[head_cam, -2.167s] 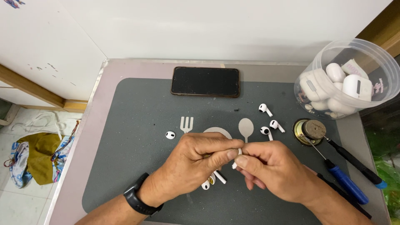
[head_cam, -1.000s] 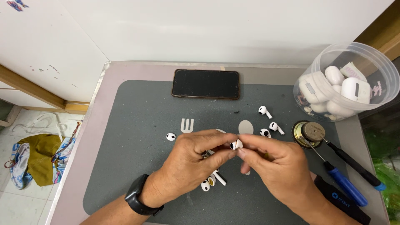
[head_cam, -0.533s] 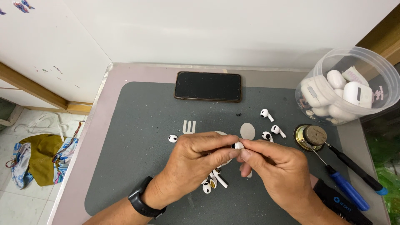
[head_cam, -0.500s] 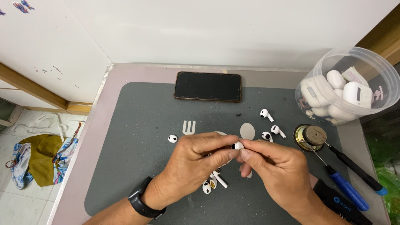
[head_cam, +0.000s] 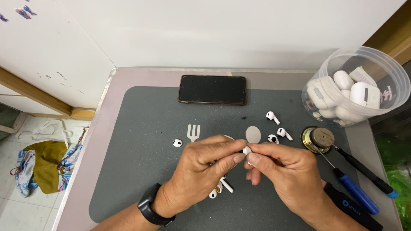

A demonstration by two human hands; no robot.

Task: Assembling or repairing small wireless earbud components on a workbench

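My left hand (head_cam: 201, 169) and my right hand (head_cam: 284, 171) meet over the middle of a dark grey mat (head_cam: 141, 132). Between their fingertips they pinch one small white earbud (head_cam: 246, 150), mostly hidden by the fingers. A black watch (head_cam: 150, 209) sits on my left wrist. Under my left hand lie a few white earbud stems (head_cam: 220, 188). Loose white earbuds lie on the mat at the left (head_cam: 177, 143) and at the right (head_cam: 272, 117), (head_cam: 278, 136).
A black phone (head_cam: 212, 89) lies face down at the mat's far edge. A clear tub (head_cam: 357, 87) of white earbud cases stands at the right. A round metal speaker part (head_cam: 317, 139), blue and black screwdrivers (head_cam: 355, 194) and a dark tool lie beside my right hand.
Both hands stay together on the earbud; the fingers have shifted slightly around it. The camera view has drifted a little.
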